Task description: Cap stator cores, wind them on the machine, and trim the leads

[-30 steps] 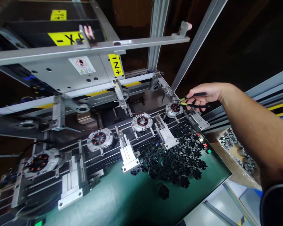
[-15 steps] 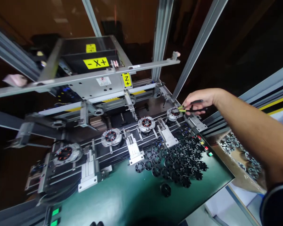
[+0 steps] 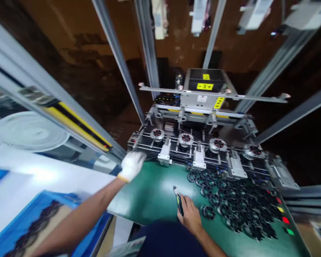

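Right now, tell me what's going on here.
A person's bare right hand holds pliers over a green table, beside dark ring-shaped parts. The gloved left hand is near the left end of the machine; blur hides whether it touches anything. Four round parts sit in a row on the machine.

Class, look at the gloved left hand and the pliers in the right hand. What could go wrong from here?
1. The left hand, in a white glove, is near the machine; the fabric might snag on its metal parts.
2. The right hand is close to a loose black ring; a sideways sweep could knock it across the green table.
3. The pliers point towards the machine; a slip forward might scratch something.
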`<act>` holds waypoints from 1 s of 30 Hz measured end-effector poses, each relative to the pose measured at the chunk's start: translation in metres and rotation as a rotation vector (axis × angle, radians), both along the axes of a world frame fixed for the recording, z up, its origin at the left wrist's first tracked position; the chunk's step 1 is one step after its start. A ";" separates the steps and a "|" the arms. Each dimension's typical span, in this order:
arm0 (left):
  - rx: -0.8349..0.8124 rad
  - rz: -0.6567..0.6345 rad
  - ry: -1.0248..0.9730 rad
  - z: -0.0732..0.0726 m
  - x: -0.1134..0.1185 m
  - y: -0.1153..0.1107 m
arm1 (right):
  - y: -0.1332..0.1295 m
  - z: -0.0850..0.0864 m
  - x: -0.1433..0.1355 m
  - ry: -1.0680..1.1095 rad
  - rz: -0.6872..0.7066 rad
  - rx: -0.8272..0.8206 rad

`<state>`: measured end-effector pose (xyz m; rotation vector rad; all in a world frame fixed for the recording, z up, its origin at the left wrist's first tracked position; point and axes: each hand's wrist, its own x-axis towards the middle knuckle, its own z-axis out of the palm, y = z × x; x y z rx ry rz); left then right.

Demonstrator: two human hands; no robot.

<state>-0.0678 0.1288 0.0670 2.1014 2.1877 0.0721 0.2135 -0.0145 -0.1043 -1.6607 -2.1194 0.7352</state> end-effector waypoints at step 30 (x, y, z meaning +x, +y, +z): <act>-0.221 -0.019 -0.114 0.046 0.042 0.175 | 0.005 -0.060 0.004 -0.064 0.024 0.473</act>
